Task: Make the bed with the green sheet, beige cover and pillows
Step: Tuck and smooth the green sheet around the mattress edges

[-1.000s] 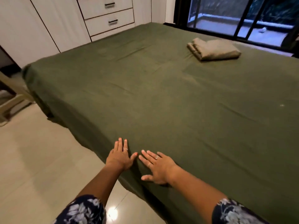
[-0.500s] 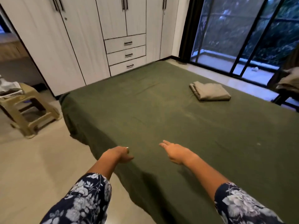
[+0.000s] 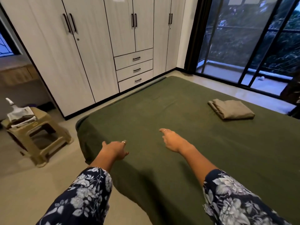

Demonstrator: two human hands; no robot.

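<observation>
Green sheet (image 3: 186, 143) is seen spread over the bed, folded beige cover (image 3: 231, 109) lying at 2 o'clock; left hand (image 3: 114, 150) and right hand (image 3: 172, 140) are held relaxed, gripping nothing; sheet could be rucked if the cover is dragged.

White wardrobe (image 3: 90, 51), plastic stool (image 3: 38, 137)

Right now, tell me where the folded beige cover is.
The folded beige cover lies on the green sheet at the bed's far right, near the glass doors, beyond both hands.
</observation>
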